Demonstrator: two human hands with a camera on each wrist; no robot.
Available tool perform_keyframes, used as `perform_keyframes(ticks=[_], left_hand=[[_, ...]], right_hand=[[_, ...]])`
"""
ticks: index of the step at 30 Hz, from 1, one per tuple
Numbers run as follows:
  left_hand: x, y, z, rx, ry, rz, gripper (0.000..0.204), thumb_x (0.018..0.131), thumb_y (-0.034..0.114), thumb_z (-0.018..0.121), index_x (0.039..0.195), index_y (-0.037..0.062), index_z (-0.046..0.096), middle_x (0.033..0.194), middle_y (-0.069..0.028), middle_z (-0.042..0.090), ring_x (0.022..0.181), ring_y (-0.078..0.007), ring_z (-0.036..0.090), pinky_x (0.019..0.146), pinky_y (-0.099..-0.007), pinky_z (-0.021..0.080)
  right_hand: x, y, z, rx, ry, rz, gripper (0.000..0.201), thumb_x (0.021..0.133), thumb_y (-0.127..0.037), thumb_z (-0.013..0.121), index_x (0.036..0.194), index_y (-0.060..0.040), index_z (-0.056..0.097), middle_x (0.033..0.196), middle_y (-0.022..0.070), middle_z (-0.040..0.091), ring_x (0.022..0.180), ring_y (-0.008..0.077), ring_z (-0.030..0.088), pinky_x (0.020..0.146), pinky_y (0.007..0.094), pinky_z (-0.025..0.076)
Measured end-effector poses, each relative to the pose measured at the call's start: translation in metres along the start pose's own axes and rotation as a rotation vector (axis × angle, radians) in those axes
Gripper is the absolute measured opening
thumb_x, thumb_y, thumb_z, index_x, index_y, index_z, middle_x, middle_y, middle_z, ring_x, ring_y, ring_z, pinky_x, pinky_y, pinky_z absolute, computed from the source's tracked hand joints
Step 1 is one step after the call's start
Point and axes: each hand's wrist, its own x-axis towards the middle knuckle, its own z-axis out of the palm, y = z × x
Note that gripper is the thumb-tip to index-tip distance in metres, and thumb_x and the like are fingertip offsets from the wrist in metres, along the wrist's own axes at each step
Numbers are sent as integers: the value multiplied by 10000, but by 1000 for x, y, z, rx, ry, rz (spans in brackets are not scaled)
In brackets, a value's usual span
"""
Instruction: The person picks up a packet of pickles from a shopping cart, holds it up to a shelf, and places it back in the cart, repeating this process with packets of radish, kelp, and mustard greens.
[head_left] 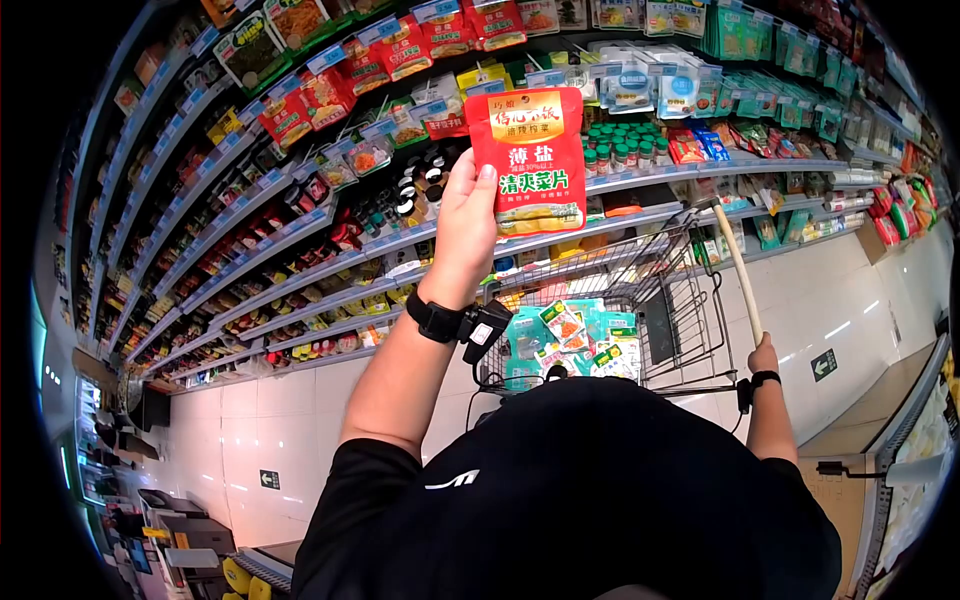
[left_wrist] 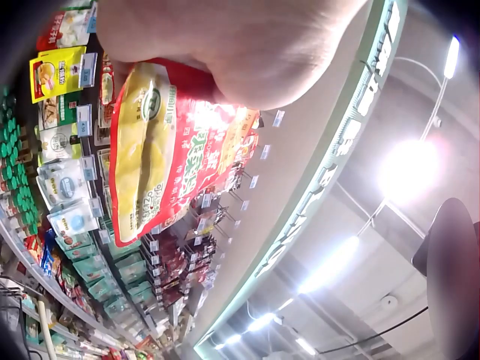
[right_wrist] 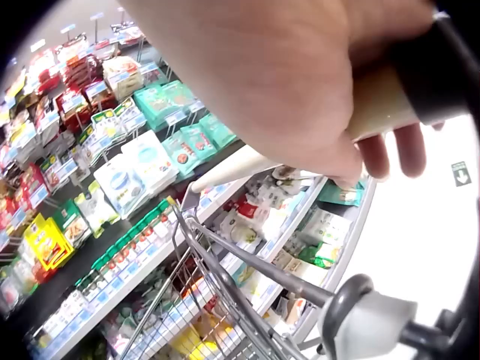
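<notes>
Upright before the shelves, a red packet (head_left: 530, 160) with a gold top is pinched at its left edge by the left hand (head_left: 468, 215), thumb on its front. In the left wrist view the same packet (left_wrist: 161, 150) hangs below the left hand (left_wrist: 240, 45). The right hand (head_left: 765, 358) grips the pale cart handle (head_left: 738, 270); the right wrist view shows the right hand (right_wrist: 292, 82) with its fingers curled round that handle (right_wrist: 236, 166). Inside the wire cart (head_left: 690, 355) lie several teal and white packets (head_left: 570, 335).
Curved shelves (head_left: 600, 185) of hanging packets and green-capped jars (head_left: 630, 150) stand behind the cart. Pale floor tiles (head_left: 310, 410) with green arrow signs (head_left: 824, 366) lie on both sides. Another display stands at the far right.
</notes>
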Motion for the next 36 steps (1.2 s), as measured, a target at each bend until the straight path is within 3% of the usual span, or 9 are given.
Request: perform_keyframes(ticks=[4,11,13,15,20,23,25,31,36], left_hand=[[3,-4,6,-9,-5,-37,302,986,145,389,1255,14,434,1193,-85,557,1071,-160,552,936,-315,440],[5,-10,1,-43,-34,-60,298,981,143,400,1243,8,439,1186,-98,565,1066,-166,560,937,-320,439],[6,-12,0,-46,-19,-63,298,981,143,397,1243,8,439,1193,-99,562,1066,-167,561,938,-321,439],[9,-12,-3,-43,5,-65,296,982,142,395,1243,9,437,1190,-99,562,1064,-168,562,935,-322,442],[10,-9,-11,-33,17,-55,287,988,141,381,1236,5,433,1166,-96,571,1040,-160,569,916,-315,454],[13,-14,-16,-40,58,-45,284,994,139,368,1233,1,437,1157,-93,575,1028,-154,571,908,-308,456],[14,-17,-20,-36,66,-39,279,994,138,368,1227,2,440,1159,-91,573,1035,-151,566,913,-309,452],[28,-26,-28,-56,56,-60,256,984,129,384,1195,5,460,1122,-94,590,997,-160,590,887,-309,470],[69,-40,-40,-76,43,-28,273,989,134,371,1211,3,459,1143,-100,589,1011,-166,586,893,-318,467]], right_hand=[[15,40,8,54,39,-33,565,820,-4,467,1351,-157,347,1061,238,605,1010,391,581,839,470,474],[-29,20,-43,-169,275,-55,598,831,-133,560,1375,-267,351,1071,136,598,1016,327,574,853,459,456],[-10,41,-32,-117,414,-93,484,832,-169,559,1304,-196,461,1088,121,598,1039,310,563,872,452,440],[0,41,-35,110,614,68,367,832,-168,544,1194,-111,551,1103,119,597,1007,304,577,863,448,447],[18,22,-27,724,531,-102,298,890,-165,544,1125,19,551,978,122,609,865,202,581,800,299,476],[22,-38,-36,1192,399,-205,266,907,-167,549,1109,6,559,966,78,608,847,153,580,785,269,475],[-2,-108,-81,1368,147,-267,259,920,-163,552,1141,-27,544,973,29,591,846,107,567,789,241,474],[-73,-293,-183,1339,-140,-852,243,941,-159,526,1152,-38,542,1068,74,617,966,140,605,786,245,480],[-83,-421,-229,1276,-366,-921,323,942,-237,535,1198,-41,512,1125,78,603,1016,146,590,816,253,468]])
